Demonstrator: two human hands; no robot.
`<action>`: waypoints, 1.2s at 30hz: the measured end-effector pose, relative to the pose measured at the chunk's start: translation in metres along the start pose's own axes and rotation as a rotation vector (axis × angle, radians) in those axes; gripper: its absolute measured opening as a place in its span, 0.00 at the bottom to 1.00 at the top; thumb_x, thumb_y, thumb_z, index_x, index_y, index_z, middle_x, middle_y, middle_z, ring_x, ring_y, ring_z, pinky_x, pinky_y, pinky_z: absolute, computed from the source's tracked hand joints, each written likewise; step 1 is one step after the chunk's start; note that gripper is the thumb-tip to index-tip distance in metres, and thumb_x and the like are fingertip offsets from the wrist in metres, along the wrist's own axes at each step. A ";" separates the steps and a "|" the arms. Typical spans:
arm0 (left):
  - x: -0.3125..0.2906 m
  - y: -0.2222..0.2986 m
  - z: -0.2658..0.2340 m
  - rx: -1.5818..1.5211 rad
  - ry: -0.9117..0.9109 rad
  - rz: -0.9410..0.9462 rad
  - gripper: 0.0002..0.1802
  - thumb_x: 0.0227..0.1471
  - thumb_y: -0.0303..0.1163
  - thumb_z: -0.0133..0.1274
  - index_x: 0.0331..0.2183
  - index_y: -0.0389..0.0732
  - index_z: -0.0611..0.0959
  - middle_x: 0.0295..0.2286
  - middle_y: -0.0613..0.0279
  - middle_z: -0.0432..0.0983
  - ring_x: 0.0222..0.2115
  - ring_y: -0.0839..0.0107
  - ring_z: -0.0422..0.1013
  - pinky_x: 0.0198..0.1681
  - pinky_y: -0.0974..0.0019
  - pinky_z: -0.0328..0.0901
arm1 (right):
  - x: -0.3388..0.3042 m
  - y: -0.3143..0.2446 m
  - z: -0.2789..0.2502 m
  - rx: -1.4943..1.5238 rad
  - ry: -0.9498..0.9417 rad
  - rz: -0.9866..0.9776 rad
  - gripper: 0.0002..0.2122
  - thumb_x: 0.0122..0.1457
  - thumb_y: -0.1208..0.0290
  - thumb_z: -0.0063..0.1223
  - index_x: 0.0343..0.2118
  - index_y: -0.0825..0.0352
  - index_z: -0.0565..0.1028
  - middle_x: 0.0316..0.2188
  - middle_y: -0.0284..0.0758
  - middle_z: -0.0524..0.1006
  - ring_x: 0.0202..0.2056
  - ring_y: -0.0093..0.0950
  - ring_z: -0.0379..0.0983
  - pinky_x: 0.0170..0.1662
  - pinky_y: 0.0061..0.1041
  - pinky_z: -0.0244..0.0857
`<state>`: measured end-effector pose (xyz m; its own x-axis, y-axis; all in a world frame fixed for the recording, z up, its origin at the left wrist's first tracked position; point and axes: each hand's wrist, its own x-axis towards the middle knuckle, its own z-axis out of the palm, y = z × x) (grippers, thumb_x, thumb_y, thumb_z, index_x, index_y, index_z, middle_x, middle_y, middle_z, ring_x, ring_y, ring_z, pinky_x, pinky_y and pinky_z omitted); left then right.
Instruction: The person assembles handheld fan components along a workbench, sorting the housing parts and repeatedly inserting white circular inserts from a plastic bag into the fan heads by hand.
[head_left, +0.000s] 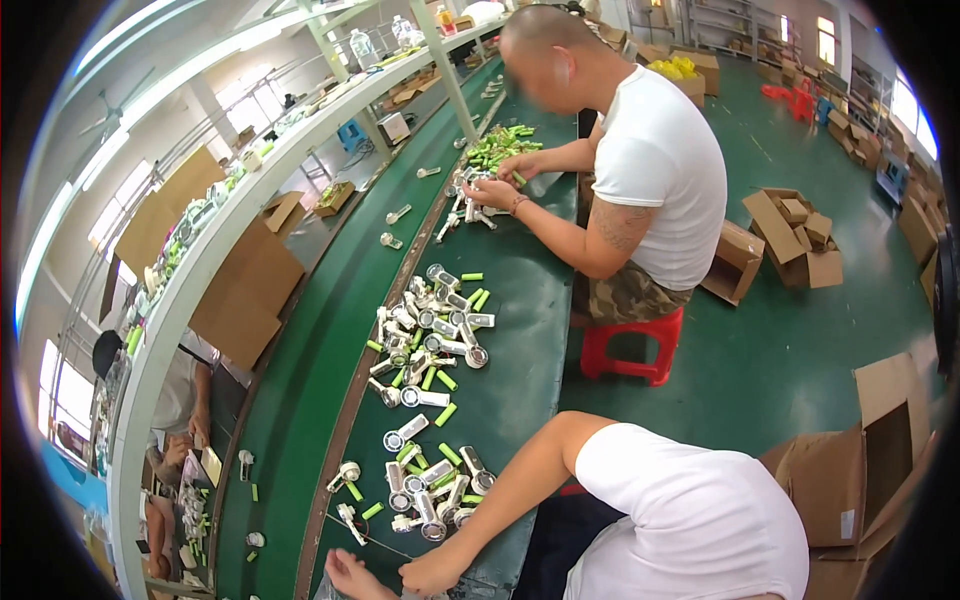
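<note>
At the bottom edge, my right hand (436, 572) is curled closed over the green bench, its contents hidden. Just left of it, my left hand (356, 577) shows loosely bent, slightly parted fingers with nothing visible in them. A thin dark line on the bench leads toward my right hand; I cannot tell if it is a wire or a tool. Just beyond my hands lies a pile of white handheld fans (430, 515) with clear round ends. Green cylindrical battery cells (449, 454) are scattered among them. A single small fan (349, 513) lies nearest my left hand.
A second heap of fans and cells (440, 330) lies farther up the bench. Beyond it, a co-worker (660, 150) on a red stool (632, 348) handles similar parts. A green conveyor belt (300, 400) runs along the left. Open cardboard boxes (830, 480) stand at right.
</note>
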<state>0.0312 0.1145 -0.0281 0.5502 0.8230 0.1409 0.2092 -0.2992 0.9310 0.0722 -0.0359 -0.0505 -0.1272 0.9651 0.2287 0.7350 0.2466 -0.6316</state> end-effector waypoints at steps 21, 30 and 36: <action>0.056 -0.010 0.056 0.316 -0.348 0.183 0.25 0.41 0.21 0.63 0.44 0.32 0.76 0.31 0.61 0.73 0.26 0.72 0.70 0.30 0.67 0.67 | -0.047 -0.068 -0.033 -0.011 0.107 0.116 0.11 0.54 0.69 0.52 0.33 0.74 0.76 0.33 0.52 0.76 0.36 0.47 0.73 0.39 0.43 0.67; -0.010 0.068 0.009 -0.558 -0.276 0.146 0.16 0.59 0.29 0.52 0.48 0.33 0.74 0.36 0.61 0.75 0.29 0.77 0.67 0.29 0.73 0.62 | -0.051 -0.070 -0.072 0.283 0.615 -0.070 0.13 0.56 0.68 0.51 0.40 0.71 0.70 0.35 0.45 0.70 0.40 0.42 0.69 0.42 0.36 0.65; -0.055 0.124 0.035 -0.792 -0.397 0.043 0.22 0.53 0.20 0.55 0.51 0.34 0.73 0.44 0.56 0.77 0.34 0.78 0.72 0.35 0.75 0.67 | -0.076 -0.079 -0.149 0.148 1.016 0.081 0.14 0.49 0.79 0.64 0.41 0.68 0.77 0.40 0.40 0.78 0.40 0.33 0.75 0.43 0.29 0.70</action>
<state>0.0553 0.0153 0.0676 0.8152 0.5468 0.1908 -0.3581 0.2170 0.9081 0.1230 -0.1421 0.0919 0.5930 0.4661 0.6566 0.6181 0.2590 -0.7422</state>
